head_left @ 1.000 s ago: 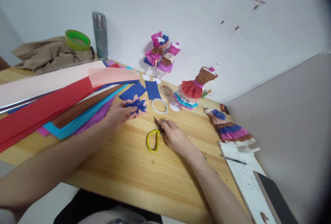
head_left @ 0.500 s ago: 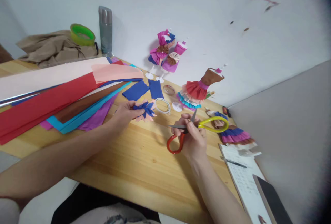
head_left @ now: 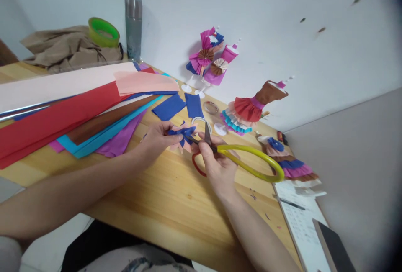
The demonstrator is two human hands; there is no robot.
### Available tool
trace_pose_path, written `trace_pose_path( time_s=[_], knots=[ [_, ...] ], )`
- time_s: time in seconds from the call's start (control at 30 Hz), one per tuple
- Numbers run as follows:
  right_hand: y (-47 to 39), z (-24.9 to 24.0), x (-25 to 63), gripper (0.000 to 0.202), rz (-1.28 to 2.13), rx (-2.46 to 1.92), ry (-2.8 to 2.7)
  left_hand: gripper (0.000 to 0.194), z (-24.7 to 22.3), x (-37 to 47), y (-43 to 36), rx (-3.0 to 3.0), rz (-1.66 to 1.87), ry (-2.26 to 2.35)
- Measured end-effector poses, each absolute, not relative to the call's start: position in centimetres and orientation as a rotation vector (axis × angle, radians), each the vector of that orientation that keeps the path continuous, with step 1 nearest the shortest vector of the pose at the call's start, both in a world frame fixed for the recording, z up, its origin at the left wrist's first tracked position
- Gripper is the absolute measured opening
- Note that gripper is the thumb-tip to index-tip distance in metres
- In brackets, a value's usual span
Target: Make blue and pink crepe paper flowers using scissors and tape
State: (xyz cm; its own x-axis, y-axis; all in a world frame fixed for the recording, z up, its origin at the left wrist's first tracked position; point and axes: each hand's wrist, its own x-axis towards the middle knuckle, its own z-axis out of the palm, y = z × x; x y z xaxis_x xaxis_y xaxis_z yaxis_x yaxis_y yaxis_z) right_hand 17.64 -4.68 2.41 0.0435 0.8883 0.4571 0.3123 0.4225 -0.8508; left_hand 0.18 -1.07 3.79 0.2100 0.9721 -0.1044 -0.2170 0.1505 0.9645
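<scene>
The left hand (head_left: 158, 136) pinches a small paper flower (head_left: 183, 134) of blue and pink petals between thumb and fingertips, just above the wooden table (head_left: 163, 196). The right hand (head_left: 216, 165) is closed around a pair of scissors (head_left: 232, 157), gripping it near the pivot; the blades stand apart, their tips at the blue petals of the flower. One handle loop is yellow and sticks out to the right, the other is red and shows below the hand.

Just behind the flower lie two blue paper pieces (head_left: 180, 106) and a white tape ring (head_left: 201, 122), partly hidden by the hands. To the left, long sheets of coloured paper (head_left: 78, 113) in red, pink, brown, light blue and purple fan across the table. At the far left a brown cloth (head_left: 63, 50) carries a green tape roll (head_left: 103, 32), with a metal flask (head_left: 133, 27) beside it. Against the wall stand small paper dresses (head_left: 210, 60) on white stands, and a red and brown dress (head_left: 254, 104) nearer the hands. Another dress (head_left: 289, 163) lies flat at the right, next to a clipboard (head_left: 298, 221)
</scene>
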Motion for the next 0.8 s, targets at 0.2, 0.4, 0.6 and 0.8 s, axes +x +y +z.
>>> trace_pose_path(
  time_s=[0.2, 0.4, 0.6, 0.8],
  knots=[
    [-4.9, 2.8, 17.5, 0.018, 0.638, -1.082, -1.538, 0.023, 3.8, 0.1, -1.1, 1.082, 1.060, 0.946],
    [-5.1, 2.8, 17.0, 0.015, 0.580, -1.072, -1.578, 0.018, 3.6, 0.5, -1.1, 1.085, 1.138, 0.907],
    [-5.9, 2.5, 15.5, 0.015, 0.786, -1.165, -1.391, 0.012, 2.4, 0.8, -1.3, 1.195, 1.276, 0.890],
    [-5.3, 2.2, 15.4, 0.022, 1.234, -0.984, -1.088, 0.003, 1.4, 0.6, -1.8, 1.543, 1.475, 0.944]
  ],
)
